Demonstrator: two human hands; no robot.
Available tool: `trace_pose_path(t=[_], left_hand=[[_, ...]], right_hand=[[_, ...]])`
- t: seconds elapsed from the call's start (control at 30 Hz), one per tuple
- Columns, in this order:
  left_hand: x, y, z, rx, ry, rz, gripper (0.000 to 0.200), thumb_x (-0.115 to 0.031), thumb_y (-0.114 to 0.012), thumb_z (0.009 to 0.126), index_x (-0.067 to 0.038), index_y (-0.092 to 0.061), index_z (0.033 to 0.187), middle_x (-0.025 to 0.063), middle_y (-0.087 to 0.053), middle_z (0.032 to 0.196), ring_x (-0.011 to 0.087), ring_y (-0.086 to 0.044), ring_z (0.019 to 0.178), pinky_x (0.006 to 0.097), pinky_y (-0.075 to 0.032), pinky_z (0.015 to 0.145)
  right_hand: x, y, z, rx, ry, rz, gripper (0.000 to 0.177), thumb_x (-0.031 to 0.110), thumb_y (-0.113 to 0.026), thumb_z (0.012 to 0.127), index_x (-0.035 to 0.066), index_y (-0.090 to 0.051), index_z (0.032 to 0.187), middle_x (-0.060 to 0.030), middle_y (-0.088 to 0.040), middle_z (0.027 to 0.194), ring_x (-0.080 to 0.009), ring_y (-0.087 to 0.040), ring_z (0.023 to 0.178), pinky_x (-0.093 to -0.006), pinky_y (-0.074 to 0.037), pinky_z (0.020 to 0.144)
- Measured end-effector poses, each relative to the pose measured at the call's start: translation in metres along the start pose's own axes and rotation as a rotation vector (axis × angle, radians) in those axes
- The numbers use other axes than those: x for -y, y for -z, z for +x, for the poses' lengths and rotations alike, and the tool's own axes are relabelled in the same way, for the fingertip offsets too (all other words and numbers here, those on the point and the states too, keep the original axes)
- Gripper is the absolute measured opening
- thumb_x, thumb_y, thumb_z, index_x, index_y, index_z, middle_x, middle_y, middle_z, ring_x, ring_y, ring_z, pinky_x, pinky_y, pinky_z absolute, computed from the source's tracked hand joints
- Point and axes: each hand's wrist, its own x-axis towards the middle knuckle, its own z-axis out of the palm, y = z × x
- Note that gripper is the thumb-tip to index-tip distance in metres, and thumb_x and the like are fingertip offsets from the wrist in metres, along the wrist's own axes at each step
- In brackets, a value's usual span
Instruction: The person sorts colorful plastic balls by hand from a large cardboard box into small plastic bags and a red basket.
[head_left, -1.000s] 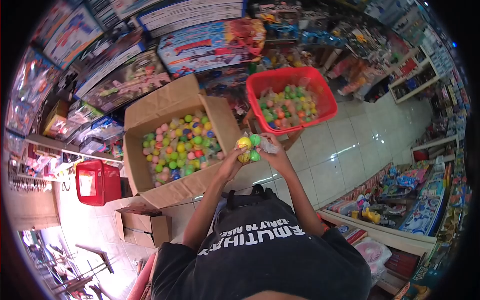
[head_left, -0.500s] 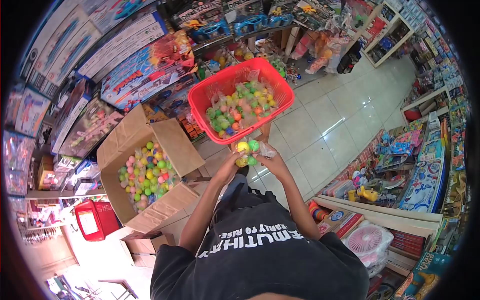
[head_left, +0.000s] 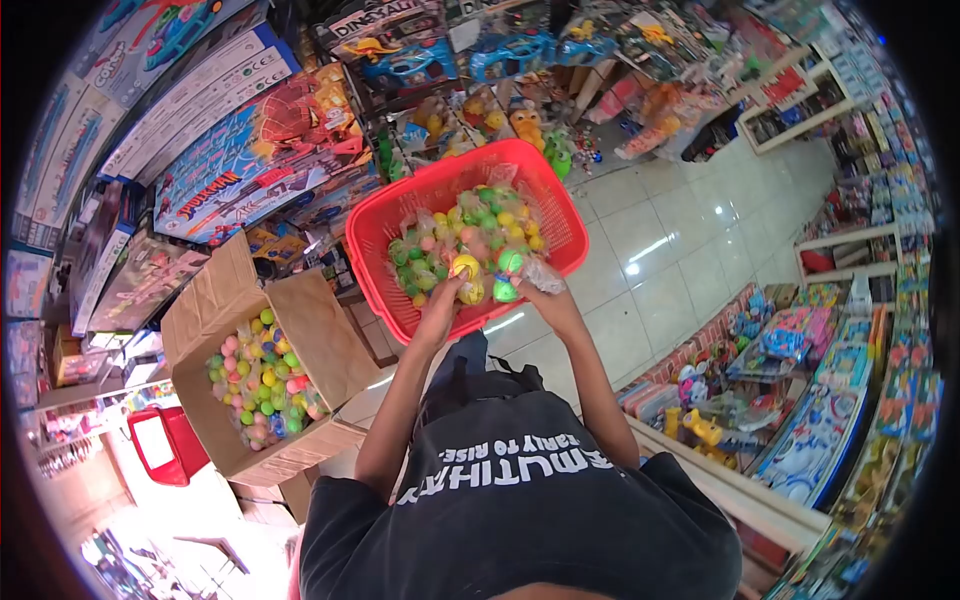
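Note:
My left hand (head_left: 441,306) is closed on small yellow balls (head_left: 467,284), pinched between thumb and fingers at the near side of the red basket. Beside it, my right hand (head_left: 552,303) grips green balls (head_left: 507,275) and a crumpled clear plastic bag (head_left: 541,276). Whether the bag wraps all these balls is too small to tell. Below and beyond both hands is the red plastic basket (head_left: 364,262), filled with bagged balls in green, yellow, orange and pink. To the left, an open cardboard box (head_left: 345,335) holds many more coloured balls.
Boxed toys (head_left: 265,150) are stacked at the left, and packaged dinosaur sets (head_left: 405,50) stand behind the basket. Tiled floor (head_left: 660,255) runs to the right, bordered by a low toy shelf (head_left: 735,475). A red container (head_left: 170,447) is at the lower left.
Both hands, holding the balls, are now over the near part of the basket instead of in front of it. The yellow and green balls have drawn apart. My view has shifted slightly.

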Motion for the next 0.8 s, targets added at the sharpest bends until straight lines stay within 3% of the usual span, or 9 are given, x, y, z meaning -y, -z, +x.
trace_pose_path(t=[0.1,0.17,0.23,0.3,0.43,0.5,0.63,0.73,0.8], left_hand=[[-0.01,0.021,0.027,-0.092,-0.035,-0.005,0.046,-0.037,-0.042,0.088,-0.002,-0.042,0.117,0.0086,-0.053,0.105,0.0201,-0.054,0.093,0.033,-0.042,0.085],[-0.016,0.035,0.043,-0.081,0.013,-0.095,0.047,-0.037,-0.042,0.088,-0.001,-0.042,0.118,0.0089,-0.054,0.105,0.0191,-0.053,0.096,0.0335,-0.04,0.087],[-0.024,0.034,0.055,-0.219,-0.008,-0.095,0.05,-0.039,-0.043,0.087,0.0,-0.043,0.118,0.0101,-0.055,0.105,0.0187,-0.053,0.098,0.0339,-0.041,0.086],[-0.015,0.055,0.071,-0.332,-0.058,0.046,0.055,-0.044,-0.049,0.082,0.003,-0.051,0.111,0.01,-0.056,0.102,0.0168,-0.052,0.094,0.0283,-0.039,0.083],[-0.033,0.051,0.076,-0.519,0.07,0.18,0.061,-0.045,-0.051,0.08,0.005,-0.048,0.114,0.0104,-0.056,0.104,0.0175,-0.051,0.095,0.0287,-0.038,0.084],[-0.025,0.059,0.083,-0.659,0.082,0.329,0.054,-0.039,-0.051,0.082,0.005,-0.049,0.112,0.009,-0.055,0.103,0.0163,-0.051,0.094,0.0279,-0.038,0.082],[-0.024,0.066,0.082,-0.519,-0.037,0.324,0.044,-0.032,-0.051,0.084,0.003,-0.051,0.11,0.0073,-0.056,0.101,0.014,-0.051,0.091,0.0263,-0.038,0.08],[-0.021,0.075,0.084,-0.495,-0.019,0.291,0.036,-0.027,-0.05,0.085,0.002,-0.053,0.106,0.0055,-0.058,0.097,0.0123,-0.051,0.088,0.0257,-0.04,0.076],[-0.017,0.083,0.087,-0.357,-0.002,0.37,0.05,-0.04,-0.053,0.082,0.001,-0.052,0.11,0.0064,-0.056,0.099,0.0136,-0.053,0.088,0.0244,-0.043,0.074]], right_hand=[[-0.008,0.008,0.048,-0.023,0.071,-0.04,0.017,0.015,-0.064,0.078,0.003,-0.052,0.084,0.0003,-0.054,0.078,-0.0064,-0.049,0.074,-0.023,-0.041,0.066],[-0.008,0.013,0.082,0.072,0.108,-0.222,0.017,0.012,-0.063,0.079,0.004,-0.053,0.09,0.0021,-0.053,0.079,-0.0071,-0.051,0.078,-0.022,-0.042,0.07],[-0.012,0.01,0.113,0.092,0.128,-0.362,0.017,0.013,-0.063,0.079,0.004,-0.05,0.084,0.0002,-0.052,0.077,-0.0081,-0.05,0.074,-0.0235,-0.041,0.066],[-0.016,-0.003,0.141,0.089,0.267,-0.478,0.021,0.013,-0.065,0.076,0.004,-0.048,0.083,-0.002,-0.05,0.074,-0.0089,-0.048,0.07,-0.0247,-0.04,0.063],[-0.047,-0.023,0.189,0.072,0.278,-0.769,0.026,0.007,-0.064,0.068,0.003,-0.049,0.089,-0.0135,-0.056,0.078,-0.0282,-0.059,0.076,-0.0354,-0.044,0.063],[-0.06,-0.029,0.201,0.103,0.243,-0.851,0.027,0.005,-0.062,0.067,0.004,-0.05,0.091,-0.0147,-0.057,0.081,-0.0315,-0.058,0.079,-0.0384,-0.045,0.063],[-0.082,-0.041,0.215,0.106,0.317,-1.188,0.03,0.003,-0.061,0.066,0.005,-0.052,0.095,-0.0152,-0.057,0.087,-0.0341,-0.058,0.079,-0.0428,-0.047,0.065],[-0.084,-0.048,0.213,0.105,0.274,-1.179,0.03,0.004,-0.062,0.066,0.005,-0.052,0.094,-0.0153,-0.055,0.09,-0.0353,-0.057,0.079,-0.0433,-0.048,0.067],[-0.085,-0.051,0.211,0.11,0.283,-1.186,0.03,0.004,-0.062,0.066,0.004,-0.052,0.094,-0.0155,-0.055,0.091,-0.0355,-0.057,0.08,-0.0432,-0.048,0.066]])
